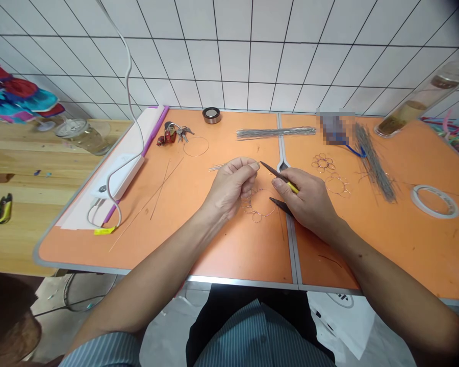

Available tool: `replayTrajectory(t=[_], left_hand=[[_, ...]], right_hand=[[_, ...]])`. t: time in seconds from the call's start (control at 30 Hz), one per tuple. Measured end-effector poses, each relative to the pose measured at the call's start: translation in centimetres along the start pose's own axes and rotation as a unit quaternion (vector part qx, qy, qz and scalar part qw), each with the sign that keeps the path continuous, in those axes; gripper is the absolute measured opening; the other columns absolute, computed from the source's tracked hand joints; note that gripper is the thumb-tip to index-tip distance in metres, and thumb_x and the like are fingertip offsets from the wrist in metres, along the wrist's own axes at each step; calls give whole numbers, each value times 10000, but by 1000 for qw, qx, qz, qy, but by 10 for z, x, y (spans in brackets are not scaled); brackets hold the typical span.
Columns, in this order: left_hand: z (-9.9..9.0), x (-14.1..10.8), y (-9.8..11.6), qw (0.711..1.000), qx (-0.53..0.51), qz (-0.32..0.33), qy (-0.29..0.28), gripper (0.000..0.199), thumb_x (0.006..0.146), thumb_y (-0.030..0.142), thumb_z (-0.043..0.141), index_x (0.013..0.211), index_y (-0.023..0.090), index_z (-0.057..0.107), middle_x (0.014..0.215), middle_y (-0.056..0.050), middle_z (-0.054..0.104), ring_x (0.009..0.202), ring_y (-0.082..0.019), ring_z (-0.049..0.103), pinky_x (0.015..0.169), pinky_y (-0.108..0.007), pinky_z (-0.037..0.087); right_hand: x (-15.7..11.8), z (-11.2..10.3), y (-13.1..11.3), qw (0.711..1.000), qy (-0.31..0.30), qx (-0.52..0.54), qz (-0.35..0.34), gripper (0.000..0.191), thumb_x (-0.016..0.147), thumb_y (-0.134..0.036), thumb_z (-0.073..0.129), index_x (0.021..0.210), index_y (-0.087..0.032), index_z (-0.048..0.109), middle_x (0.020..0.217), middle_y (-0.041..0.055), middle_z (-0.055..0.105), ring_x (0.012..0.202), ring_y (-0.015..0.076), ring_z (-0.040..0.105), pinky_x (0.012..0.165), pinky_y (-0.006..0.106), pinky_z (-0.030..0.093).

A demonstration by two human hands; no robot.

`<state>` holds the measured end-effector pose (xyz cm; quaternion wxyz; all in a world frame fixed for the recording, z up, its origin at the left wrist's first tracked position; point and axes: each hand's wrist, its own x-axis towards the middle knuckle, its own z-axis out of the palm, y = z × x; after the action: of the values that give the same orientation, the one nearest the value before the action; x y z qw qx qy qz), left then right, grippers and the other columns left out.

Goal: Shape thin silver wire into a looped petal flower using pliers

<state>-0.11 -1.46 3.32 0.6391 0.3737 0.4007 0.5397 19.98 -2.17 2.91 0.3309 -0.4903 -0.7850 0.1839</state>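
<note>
Over the middle of the orange table [168,204], my left hand [231,186] is closed in a pinch on a thin wire ring [265,214] with small loops along its edge. The ring hangs below the fingers. My right hand [309,199] grips a pair of dark-bladed scissors [271,171] with yellow on the handle. Its blades are spread apart, and the upper tip is close to my left fingertips. Just right of my right hand lie two flower-shaped wire pieces [323,162]. A few short wires [217,167] rest behind my left hand.
Wire bundles [275,132] [375,163], black tape [211,115] and keys [181,131] lie toward the back. A white power strip [122,176] with a cable is at left, a white tape roll [435,201] at right. A person's head [11,316] shows at lower left.
</note>
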Motion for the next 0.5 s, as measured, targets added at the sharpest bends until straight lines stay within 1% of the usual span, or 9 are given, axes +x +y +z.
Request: replayTrajectory(t=[0.13, 0.2, 0.27, 0.4, 0.5], left_hand=[[1, 0, -2, 999, 28, 25, 35, 243, 765, 324, 832, 758, 213, 616, 640, 53, 448, 523, -74, 315, 464, -242, 222], [1, 0, -4, 996, 50, 48, 53, 213, 786, 305, 816, 761, 213, 625, 636, 51, 455, 526, -80, 311, 472, -250, 226], [1, -1, -5, 991, 81, 85, 70, 178, 818, 283, 800, 769, 212, 644, 645, 42, 485, 544, -90, 335, 489, -256, 260], [2, -2, -7, 967, 146, 179, 105, 153, 878, 250, 775, 780, 213, 664, 705, 16, 577, 628, -115, 448, 582, -264, 393], [3, -4, -7, 952, 174, 223, 117, 155, 899, 237, 769, 786, 212, 666, 741, 12, 614, 667, -120, 496, 636, -268, 434]], right_hand=[[-1, 1, 0, 1000, 6, -17, 6, 289, 1088, -457, 568, 910, -246, 654, 911, 57, 719, 860, 241, 645, 758, 372, 413], [-1, 2, -1, 1000, 11, -23, 5, 288, 1092, -461, 566, 925, -245, 657, 917, 56, 719, 862, 239, 644, 761, 374, 411], [-2, 3, -1, 1000, 12, -26, 2, 287, 1097, -461, 559, 934, -244, 654, 924, 55, 718, 870, 238, 642, 759, 376, 410], [-2, 6, -1, 999, 13, -30, -6, 285, 1105, -455, 534, 934, -248, 630, 925, 60, 706, 868, 240, 629, 745, 379, 412], [-3, 9, -1, 999, 18, -37, -22, 285, 1116, -458, 505, 960, -249, 619, 954, 73, 704, 888, 248, 632, 746, 383, 417]])
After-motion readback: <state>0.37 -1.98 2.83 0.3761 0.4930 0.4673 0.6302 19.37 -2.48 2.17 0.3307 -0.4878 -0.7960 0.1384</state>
